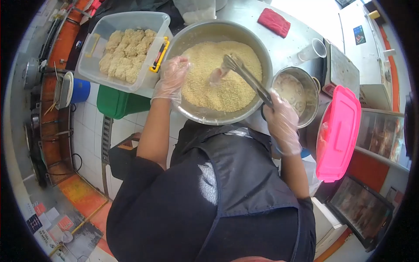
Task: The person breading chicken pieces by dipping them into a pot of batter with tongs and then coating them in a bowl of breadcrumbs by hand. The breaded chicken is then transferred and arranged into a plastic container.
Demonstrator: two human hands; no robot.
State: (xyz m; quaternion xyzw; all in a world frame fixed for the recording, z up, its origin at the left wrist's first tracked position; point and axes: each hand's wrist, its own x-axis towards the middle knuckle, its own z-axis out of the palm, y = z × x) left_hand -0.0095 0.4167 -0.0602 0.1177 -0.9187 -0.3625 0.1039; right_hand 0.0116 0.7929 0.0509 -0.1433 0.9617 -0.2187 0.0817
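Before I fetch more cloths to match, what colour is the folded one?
The folded cloth is red, head view.

We log a metal table [301, 39] as the support surface. On it we note a large metal bowl [265, 41], with a clear plastic bin [150, 22] and a smaller metal pot [312, 102] to either side. A folded red cloth [274, 22] and a clear cup [312, 50] lie beyond.

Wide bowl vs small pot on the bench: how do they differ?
Size: the wide bowl is much broader than the small pot.
Contents: the wide bowl holds loose, dry-looking yellowish crumbs; the small pot holds pale, lumpy liquid.
Tool: the tongs reach over the wide bowl, with none in the small pot.
Shared: both are round, metal and open-topped.
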